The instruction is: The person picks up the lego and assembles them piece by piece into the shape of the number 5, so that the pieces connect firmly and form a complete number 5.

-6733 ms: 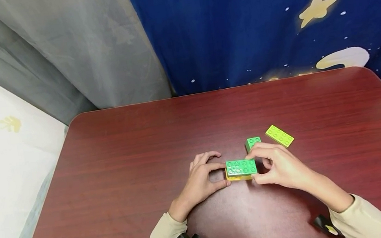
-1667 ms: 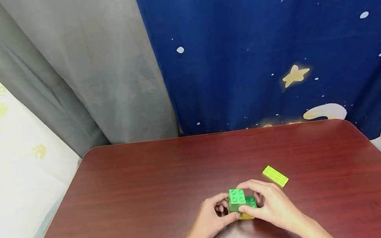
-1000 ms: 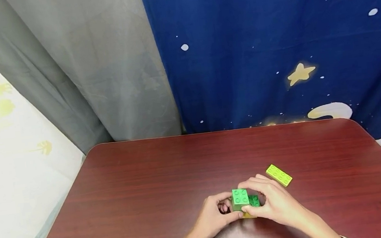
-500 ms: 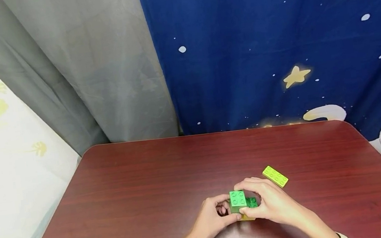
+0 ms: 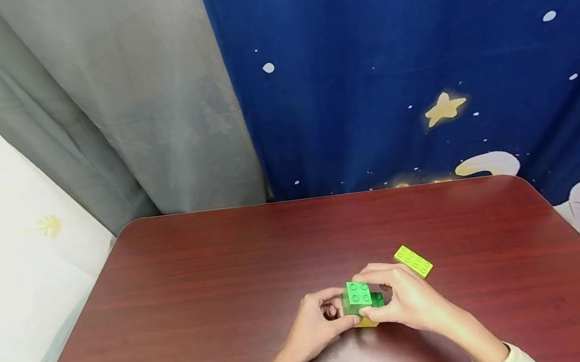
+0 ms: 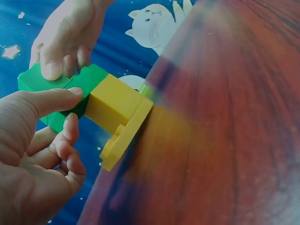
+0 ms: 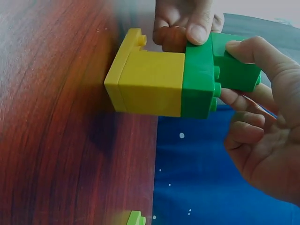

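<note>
Several toy building bricks stand stacked on the table between both hands. At the bottom is a yellow plate (image 7: 117,70), and a yellow brick (image 7: 152,84) sits on it. Above lies a longer green brick (image 7: 198,79), topped at its left end by a smaller green brick (image 5: 358,293). My left hand (image 5: 315,323) pinches the longer green brick by its left end, thumb on the near side. My right hand (image 5: 410,299) grips the smaller green brick, with the thumb in front and the index finger behind. Studs show at the longer brick's uncovered right end.
A lime-green plate (image 5: 413,261) lies on the dark red table (image 5: 235,266), just beyond the right hand. Grey curtain (image 5: 182,97) and blue star-patterned curtain (image 5: 342,78) hang behind the table's far edge.
Earlier the smaller green brick lay on the table behind the right hand; now it sits atop the longer green brick. The head view has tilted up. Over the last second the hands barely move.
</note>
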`<state>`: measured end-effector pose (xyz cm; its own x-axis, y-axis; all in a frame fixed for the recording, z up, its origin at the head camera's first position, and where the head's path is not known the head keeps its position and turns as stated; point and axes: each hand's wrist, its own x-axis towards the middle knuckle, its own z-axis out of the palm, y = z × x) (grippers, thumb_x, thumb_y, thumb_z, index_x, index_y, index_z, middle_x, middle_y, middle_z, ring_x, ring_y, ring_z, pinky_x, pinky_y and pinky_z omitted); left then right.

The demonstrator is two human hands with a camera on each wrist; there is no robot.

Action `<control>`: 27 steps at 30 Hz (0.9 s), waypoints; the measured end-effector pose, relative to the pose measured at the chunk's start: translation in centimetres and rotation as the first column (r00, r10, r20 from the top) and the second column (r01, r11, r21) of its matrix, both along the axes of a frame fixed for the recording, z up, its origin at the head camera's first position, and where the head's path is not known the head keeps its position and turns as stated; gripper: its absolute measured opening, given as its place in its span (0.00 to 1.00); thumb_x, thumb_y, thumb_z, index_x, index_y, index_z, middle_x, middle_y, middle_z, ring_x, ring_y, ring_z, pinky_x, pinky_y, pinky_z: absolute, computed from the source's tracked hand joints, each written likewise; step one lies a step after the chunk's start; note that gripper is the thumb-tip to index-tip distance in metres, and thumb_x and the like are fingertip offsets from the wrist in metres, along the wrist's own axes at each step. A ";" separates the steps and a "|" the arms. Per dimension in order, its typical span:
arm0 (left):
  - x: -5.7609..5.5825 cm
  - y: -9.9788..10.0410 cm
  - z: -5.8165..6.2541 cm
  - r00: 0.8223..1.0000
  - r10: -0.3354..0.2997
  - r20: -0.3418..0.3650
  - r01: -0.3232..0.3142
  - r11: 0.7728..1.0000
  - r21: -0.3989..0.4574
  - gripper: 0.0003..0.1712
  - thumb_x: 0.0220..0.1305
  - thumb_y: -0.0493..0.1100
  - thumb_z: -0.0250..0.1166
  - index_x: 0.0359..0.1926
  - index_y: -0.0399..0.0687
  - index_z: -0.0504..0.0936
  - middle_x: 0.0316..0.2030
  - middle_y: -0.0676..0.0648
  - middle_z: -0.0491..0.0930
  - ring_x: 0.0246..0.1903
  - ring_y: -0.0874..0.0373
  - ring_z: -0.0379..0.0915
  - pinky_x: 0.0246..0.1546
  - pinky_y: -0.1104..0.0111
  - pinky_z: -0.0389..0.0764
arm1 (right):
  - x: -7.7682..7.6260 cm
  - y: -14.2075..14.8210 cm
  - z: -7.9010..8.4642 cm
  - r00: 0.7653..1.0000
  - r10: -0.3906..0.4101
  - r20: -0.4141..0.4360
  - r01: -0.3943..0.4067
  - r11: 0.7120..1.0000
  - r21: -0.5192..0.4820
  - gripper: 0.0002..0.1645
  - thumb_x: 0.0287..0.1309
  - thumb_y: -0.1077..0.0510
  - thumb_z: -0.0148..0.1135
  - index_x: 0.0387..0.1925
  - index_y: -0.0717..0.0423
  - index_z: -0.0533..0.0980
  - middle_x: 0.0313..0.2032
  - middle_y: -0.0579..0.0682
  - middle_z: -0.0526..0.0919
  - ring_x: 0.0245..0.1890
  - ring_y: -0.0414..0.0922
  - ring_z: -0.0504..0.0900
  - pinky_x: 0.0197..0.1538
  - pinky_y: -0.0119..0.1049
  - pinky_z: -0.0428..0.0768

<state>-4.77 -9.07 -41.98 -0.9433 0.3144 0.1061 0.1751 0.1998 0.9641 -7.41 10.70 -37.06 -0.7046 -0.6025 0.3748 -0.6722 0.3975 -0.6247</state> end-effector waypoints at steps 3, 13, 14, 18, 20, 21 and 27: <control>-0.1 -0.1 0.0 1.000 -0.009 0.011 0.008 1.000 0.017 0.20 0.45 0.33 0.73 0.43 0.39 0.81 0.19 0.57 0.70 0.19 0.69 0.61 0.21 0.78 0.63 | -0.1 -0.2 -0.1 1.000 -0.009 0.003 0.009 1.000 -0.003 0.22 0.36 0.60 0.73 0.39 0.46 0.80 0.34 0.33 0.78 0.31 0.34 0.75 0.31 0.31 0.74; 0.5 -0.1 2.5 0.998 -0.064 -0.008 0.064 0.998 0.024 0.19 0.46 0.29 0.70 0.42 0.35 0.80 0.19 0.49 0.69 0.20 0.67 0.60 0.22 0.78 0.63 | 0.0 -0.4 -0.7 0.999 -0.035 0.006 0.035 0.999 -0.011 0.23 0.33 0.59 0.73 0.37 0.43 0.79 0.32 0.31 0.77 0.26 0.34 0.74 0.26 0.30 0.73; 0.5 -0.1 2.3 0.998 -0.065 -0.017 0.065 0.998 0.010 0.19 0.46 0.30 0.70 0.43 0.36 0.80 0.19 0.48 0.70 0.20 0.67 0.61 0.22 0.78 0.63 | 0.1 -0.4 -0.8 0.999 -0.042 0.008 0.042 0.999 -0.009 0.23 0.32 0.59 0.73 0.37 0.42 0.78 0.32 0.31 0.77 0.26 0.34 0.73 0.26 0.30 0.73; 0.0 -0.2 0.6 0.993 -0.081 -0.081 0.075 0.995 -0.067 0.19 0.48 0.37 0.72 0.43 0.44 0.80 0.20 0.48 0.72 0.20 0.67 0.62 0.22 0.78 0.64 | 0.5 -0.4 -1.0 0.997 -0.071 0.015 0.071 0.997 0.008 0.24 0.32 0.59 0.73 0.37 0.40 0.76 0.32 0.31 0.75 0.25 0.34 0.72 0.26 0.28 0.71; 0.0 -0.2 0.7 0.992 -0.084 -0.093 0.075 0.993 -0.095 0.19 0.47 0.37 0.72 0.43 0.45 0.79 0.21 0.47 0.73 0.20 0.66 0.62 0.22 0.78 0.64 | 0.7 -0.5 -1.1 0.996 -0.089 -0.003 0.089 0.996 0.022 0.25 0.32 0.59 0.72 0.37 0.39 0.74 0.33 0.30 0.74 0.26 0.34 0.71 0.28 0.28 0.71; -0.1 -0.2 0.6 0.991 -0.086 -0.099 0.075 0.992 -0.104 0.19 0.47 0.38 0.72 0.43 0.45 0.79 0.21 0.47 0.73 0.20 0.66 0.62 0.22 0.78 0.64 | 0.8 -0.5 -1.2 0.995 -0.095 -0.013 0.096 0.995 0.027 0.25 0.32 0.58 0.72 0.38 0.39 0.74 0.34 0.30 0.74 0.27 0.33 0.71 0.29 0.28 0.71; -0.2 -0.9 0.2 0.992 -0.073 -0.098 0.060 0.989 -0.134 0.39 0.45 0.45 0.75 0.59 0.45 0.70 0.32 0.51 0.76 0.25 0.59 0.67 0.25 0.75 0.69 | 1.2 -0.3 -1.4 0.996 -0.085 -0.039 0.086 0.996 0.027 0.24 0.39 0.54 0.72 0.41 0.39 0.73 0.35 0.31 0.72 0.26 0.33 0.70 0.29 0.26 0.70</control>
<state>-4.97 -9.96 -41.78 -0.9061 0.3936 0.1551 0.2887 0.3073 0.9068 -6.21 10.36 -38.44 -0.7393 -0.5517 0.3860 -0.6582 0.4713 -0.5870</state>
